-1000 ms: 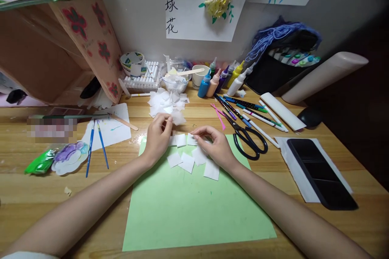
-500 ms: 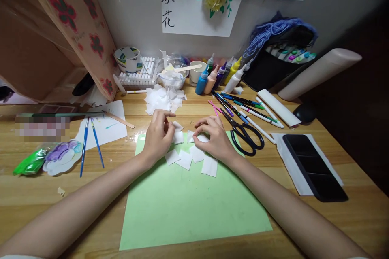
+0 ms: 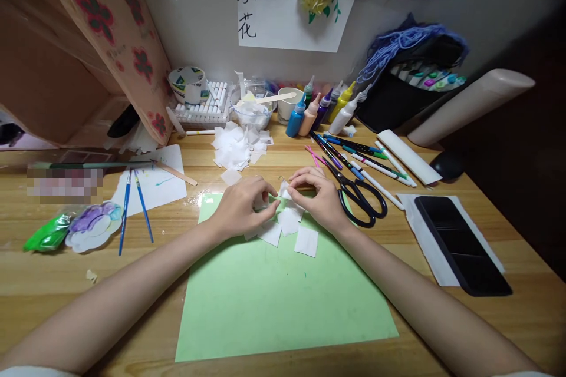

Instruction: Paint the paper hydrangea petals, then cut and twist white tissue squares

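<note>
A light green sheet of paper [image 3: 283,300] lies under both of my hands, with several small white paper squares [image 3: 306,241] spread over its upper part. Between the thumb and fingers of my right hand [image 3: 319,195] a white paper piece [image 3: 284,189] is pinched, tilted up from the sheet. My left hand [image 3: 243,206] hovers just left of it, thumb and forefinger curved with a small gap between them and nothing visible in the gap. Some squares are partly hidden beneath the hands. A heap of white paper pieces [image 3: 234,146] sits behind my left hand.
Black-handled scissors [image 3: 357,194] lie right of my right hand, beside several pens [image 3: 375,168]. Paint bottles [image 3: 295,119] and a bowl of scraps [image 3: 252,113] stand along the wall. A phone [image 3: 460,244] is at right, paintbrushes [image 3: 125,212] at left.
My left hand has moved right and slightly down, closer to the right hand. The right hand now holds a paper piece raised. One white square now lies in front of the heap.
</note>
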The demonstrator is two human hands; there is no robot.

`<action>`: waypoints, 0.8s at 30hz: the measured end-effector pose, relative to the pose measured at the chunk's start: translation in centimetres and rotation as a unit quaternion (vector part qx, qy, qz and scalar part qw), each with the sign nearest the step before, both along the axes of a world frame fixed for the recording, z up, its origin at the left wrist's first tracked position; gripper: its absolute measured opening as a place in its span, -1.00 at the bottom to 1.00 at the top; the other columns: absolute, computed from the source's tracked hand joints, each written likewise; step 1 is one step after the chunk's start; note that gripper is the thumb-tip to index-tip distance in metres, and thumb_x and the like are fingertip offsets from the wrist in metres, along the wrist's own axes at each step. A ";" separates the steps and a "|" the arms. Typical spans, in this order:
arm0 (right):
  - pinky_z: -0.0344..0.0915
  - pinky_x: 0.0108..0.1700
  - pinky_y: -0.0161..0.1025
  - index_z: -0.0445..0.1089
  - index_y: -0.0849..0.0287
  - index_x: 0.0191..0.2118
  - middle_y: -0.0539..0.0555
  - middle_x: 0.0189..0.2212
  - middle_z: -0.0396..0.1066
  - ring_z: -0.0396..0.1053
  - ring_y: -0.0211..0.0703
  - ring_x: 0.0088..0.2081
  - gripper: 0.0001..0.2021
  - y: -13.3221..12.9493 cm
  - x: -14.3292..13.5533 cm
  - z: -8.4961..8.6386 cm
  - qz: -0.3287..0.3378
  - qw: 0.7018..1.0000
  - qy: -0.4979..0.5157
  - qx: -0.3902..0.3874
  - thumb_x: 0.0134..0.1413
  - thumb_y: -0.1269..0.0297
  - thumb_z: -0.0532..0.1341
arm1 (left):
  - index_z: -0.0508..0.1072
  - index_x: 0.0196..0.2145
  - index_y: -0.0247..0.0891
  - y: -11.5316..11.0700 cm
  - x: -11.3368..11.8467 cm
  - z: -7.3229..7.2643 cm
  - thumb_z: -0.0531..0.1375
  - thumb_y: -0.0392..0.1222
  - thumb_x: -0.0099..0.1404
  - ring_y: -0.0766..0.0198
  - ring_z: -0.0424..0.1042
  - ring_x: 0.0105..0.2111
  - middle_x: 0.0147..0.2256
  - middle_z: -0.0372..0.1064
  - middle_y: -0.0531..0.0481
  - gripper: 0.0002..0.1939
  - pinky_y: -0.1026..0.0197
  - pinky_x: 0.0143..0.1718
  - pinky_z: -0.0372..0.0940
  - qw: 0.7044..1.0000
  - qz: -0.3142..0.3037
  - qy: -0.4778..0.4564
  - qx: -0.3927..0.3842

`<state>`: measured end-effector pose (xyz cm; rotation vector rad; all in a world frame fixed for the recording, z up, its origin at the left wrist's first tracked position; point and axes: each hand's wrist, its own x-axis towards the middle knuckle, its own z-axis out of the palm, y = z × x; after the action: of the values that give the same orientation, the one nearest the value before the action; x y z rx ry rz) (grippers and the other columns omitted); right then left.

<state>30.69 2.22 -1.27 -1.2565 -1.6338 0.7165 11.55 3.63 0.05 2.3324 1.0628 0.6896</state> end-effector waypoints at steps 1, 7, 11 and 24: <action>0.32 -0.23 -0.20 0.41 0.15 -0.47 0.06 -0.36 0.35 0.32 -0.15 -0.22 -0.97 0.0 0.0 0.0 0.003 1.000 0.006 -0.002 -0.07 0.37 0.27 | 0.36 -0.33 -0.25 0.0 0.0 0.0 0.13 -0.14 0.20 0.31 0.27 -0.43 -0.45 0.30 0.06 -0.87 0.25 -0.39 0.15 1.000 -0.003 -0.001 0.005; 0.31 -0.20 -0.16 0.41 0.14 -0.48 0.07 -0.36 0.37 0.33 -0.13 -0.21 -0.96 -0.1 -0.2 0.1 0.020 1.000 0.006 0.002 -0.07 0.36 0.27 | 0.33 -0.34 -0.25 0.1 0.0 -0.2 0.08 -0.20 0.25 0.33 0.27 -0.43 -0.45 0.31 0.05 -0.91 0.27 -0.41 0.12 1.000 -0.016 0.000 0.018; 0.27 -0.12 -0.11 0.41 0.15 -0.48 0.06 -0.36 0.37 0.33 -0.11 -0.20 -0.96 -0.1 -0.2 0.1 0.020 1.000 -0.009 0.008 -0.08 0.37 0.28 | 0.32 -0.35 -0.25 0.1 0.0 -0.1 0.06 -0.22 0.26 0.34 0.25 -0.46 -0.46 0.30 0.06 -0.91 0.28 -0.44 0.10 1.000 -0.018 0.000 0.023; 0.27 -0.14 -0.12 0.40 0.15 -0.47 0.06 -0.35 0.36 0.33 -0.12 -0.21 -0.96 -0.3 -0.5 -0.1 0.018 1.000 0.010 0.004 -0.07 0.37 0.27 | 0.28 -0.40 -0.26 -0.1 0.0 -0.1 0.06 -0.18 0.27 0.35 0.20 -0.50 -0.51 0.26 0.07 -0.87 0.27 -0.47 0.06 0.999 -0.028 0.005 0.041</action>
<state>30.17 1.89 -1.35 -1.2127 -1.6451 0.7421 11.59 3.53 -0.08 2.4280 0.9879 0.7130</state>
